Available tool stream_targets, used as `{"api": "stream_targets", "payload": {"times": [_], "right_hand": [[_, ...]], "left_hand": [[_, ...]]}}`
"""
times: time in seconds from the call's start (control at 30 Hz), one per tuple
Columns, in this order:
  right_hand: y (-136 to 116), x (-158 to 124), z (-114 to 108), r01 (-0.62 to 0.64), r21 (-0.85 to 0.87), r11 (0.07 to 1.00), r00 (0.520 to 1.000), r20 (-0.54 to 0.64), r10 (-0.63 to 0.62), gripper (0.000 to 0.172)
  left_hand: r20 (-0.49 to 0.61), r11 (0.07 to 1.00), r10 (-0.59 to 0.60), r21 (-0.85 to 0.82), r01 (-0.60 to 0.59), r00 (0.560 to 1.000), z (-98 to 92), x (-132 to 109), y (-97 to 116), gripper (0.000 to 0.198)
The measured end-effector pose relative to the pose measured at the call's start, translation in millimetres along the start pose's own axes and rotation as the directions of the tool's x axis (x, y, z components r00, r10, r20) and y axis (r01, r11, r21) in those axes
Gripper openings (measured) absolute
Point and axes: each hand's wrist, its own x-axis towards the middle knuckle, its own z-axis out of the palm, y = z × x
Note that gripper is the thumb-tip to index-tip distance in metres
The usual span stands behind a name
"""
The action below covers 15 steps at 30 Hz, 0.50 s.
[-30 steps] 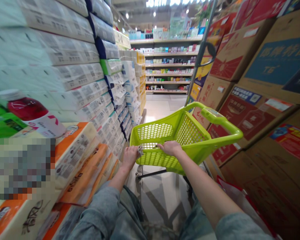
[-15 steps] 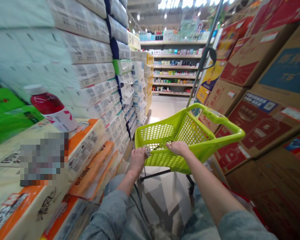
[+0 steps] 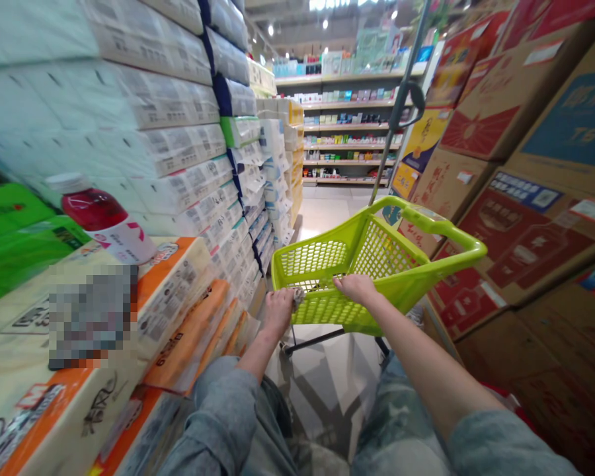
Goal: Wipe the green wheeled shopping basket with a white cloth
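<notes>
A yellow-green plastic shopping cart (image 3: 391, 307) with a lattice basket stands sideways in front of me. My left hand (image 3: 278, 311) is closed at the basket's near left corner, with a crumpled greyish cloth (image 3: 298, 299) showing beside its fingers, against the rim. Further right along the same near rim, my right hand (image 3: 357, 289) is closed, its fingers curled over the edge into the basket and partly hidden. The cart's handle (image 3: 449, 231) is at the right, away from both hands.
Stacked tissue packs (image 3: 178, 152) line the left. On nearer orange-and-cream packs (image 3: 178, 291) lie a bottle of red drink (image 3: 104, 218) and a blurred-out flat object (image 3: 96, 317). Cardboard cartons (image 3: 506, 218) wall the right side. Behind the cart rises a grey pole (image 3: 401, 99); stocked shelves (image 3: 347, 109) stand beyond.
The view has shifted a little, and the cart's left end sits slightly further right. Both hands keep their places on the near rim.
</notes>
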Motion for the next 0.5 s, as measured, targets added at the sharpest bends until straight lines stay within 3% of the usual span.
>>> {"api": "stream_targets", "payload": {"times": [0.1, 0.23, 0.5], "right_hand": [[-11, 0, 1, -0.008, 0.014, 1.000, 0.999, -0.031, 0.009, 0.062], [-27, 2, 0, 0.058, 0.059, 0.997, 0.998, 0.020, -0.059, 0.068], [-34, 1, 0, 0.035, 0.035, 0.999, 0.998, 0.051, -0.037, 0.075]], "left_hand": [[0.011, 1.000, -0.010, 0.003, 0.010, 1.000, -2.0, 0, 2, 0.020], [0.008, 1.000, -0.019, -0.024, 0.020, 1.000, -4.8, -2, 9, 0.015], [0.031, 0.980, -0.007, -0.201, 0.013, 1.000, -6.7, -8, 9, 0.029]]}}
